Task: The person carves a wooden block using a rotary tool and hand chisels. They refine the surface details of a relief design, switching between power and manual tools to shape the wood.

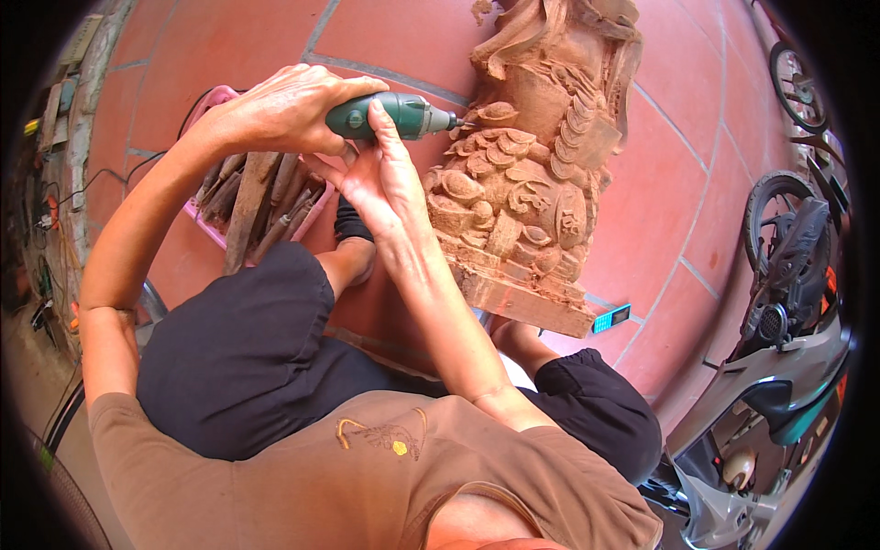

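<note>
"Carving (522, 183) first. Matl & surface?"

"Red-brown wood, looks bare: dull, rough, deep relief all over. Rounded lumps, boat shapes, a stack of overlapping discs, draped folds at the far end. Squared block base w/ flat sides, nearest the person."

"Where's it sitting?"

"On the red tile floor (678, 211), grey joints, just past the person's legs, a bit R of ctr. Lt-blue phone (611, 318) w/ small screen is just beside the base's R corner."

"And the tool?"

"Green rotary tool (412, 115): smooth rounded body, dark nose, thin bit. Bit points at the carving's L edge, next to a boat-shaped bump. Can't tell if it's actually touching."

"Hands?"

"L hand (293, 101) is grasping the rear of the tool, fingers curled round it, back of hand up. R hand (380, 183) is abt half open, palm up, thumb laid against the tool's near side. Its other fingers are partly hidden, so can't tell if it grips or only props."

"What's nearby?"

"Pink basket (320, 203), thin rim, below the L wrist, full of long, rough wooden pieces (252, 192). Motorbike (779, 367) far R, well apart, w/ smooth grey panels & dark tyre."
</note>
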A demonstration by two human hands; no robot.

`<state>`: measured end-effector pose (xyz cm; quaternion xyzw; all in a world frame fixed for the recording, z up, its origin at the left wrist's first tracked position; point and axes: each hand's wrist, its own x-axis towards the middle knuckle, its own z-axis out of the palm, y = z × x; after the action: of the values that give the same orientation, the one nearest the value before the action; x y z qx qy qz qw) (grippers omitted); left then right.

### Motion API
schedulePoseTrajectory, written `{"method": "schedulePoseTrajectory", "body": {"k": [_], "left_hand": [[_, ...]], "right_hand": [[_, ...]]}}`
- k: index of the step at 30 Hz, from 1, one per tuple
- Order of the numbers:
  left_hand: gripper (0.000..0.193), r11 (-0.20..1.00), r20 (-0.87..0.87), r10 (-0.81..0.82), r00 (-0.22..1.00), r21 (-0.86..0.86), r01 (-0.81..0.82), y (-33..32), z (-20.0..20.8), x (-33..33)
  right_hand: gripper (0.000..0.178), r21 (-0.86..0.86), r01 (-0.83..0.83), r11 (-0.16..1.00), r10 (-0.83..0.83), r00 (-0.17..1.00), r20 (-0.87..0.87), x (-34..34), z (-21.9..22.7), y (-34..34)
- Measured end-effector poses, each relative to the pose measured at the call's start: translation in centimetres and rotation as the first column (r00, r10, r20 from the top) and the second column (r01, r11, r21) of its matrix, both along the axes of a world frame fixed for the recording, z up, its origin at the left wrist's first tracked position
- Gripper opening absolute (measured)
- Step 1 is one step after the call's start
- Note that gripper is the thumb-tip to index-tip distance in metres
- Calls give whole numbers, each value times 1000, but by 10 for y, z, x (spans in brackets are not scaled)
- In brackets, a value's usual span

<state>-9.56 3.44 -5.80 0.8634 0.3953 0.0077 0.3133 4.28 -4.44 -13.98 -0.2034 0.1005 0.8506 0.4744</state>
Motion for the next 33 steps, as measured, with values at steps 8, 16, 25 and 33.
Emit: {"method": "schedulePoseTrajectory", "body": {"k": [8,16,25,33], "left_hand": [[71,1000,-31,8,999,-28,-9,-1,9,1],[74,999,-63,8,998,-30,-10,0,11,2],[75,999,18,15,1000,29,-15,2,23,3],[70,995,56,71,996,59,-75,-2,9,18]], "right_hand": [[47,4,7,1000,-7,1000,22,0,6,-3],[49,5,5,1000,-5,1000,-6,-1,5,-2],[50,84,-2,997,-7,993,117,5,22,5],[50,88,10,996,-28,980,199,19,24,10]]}}
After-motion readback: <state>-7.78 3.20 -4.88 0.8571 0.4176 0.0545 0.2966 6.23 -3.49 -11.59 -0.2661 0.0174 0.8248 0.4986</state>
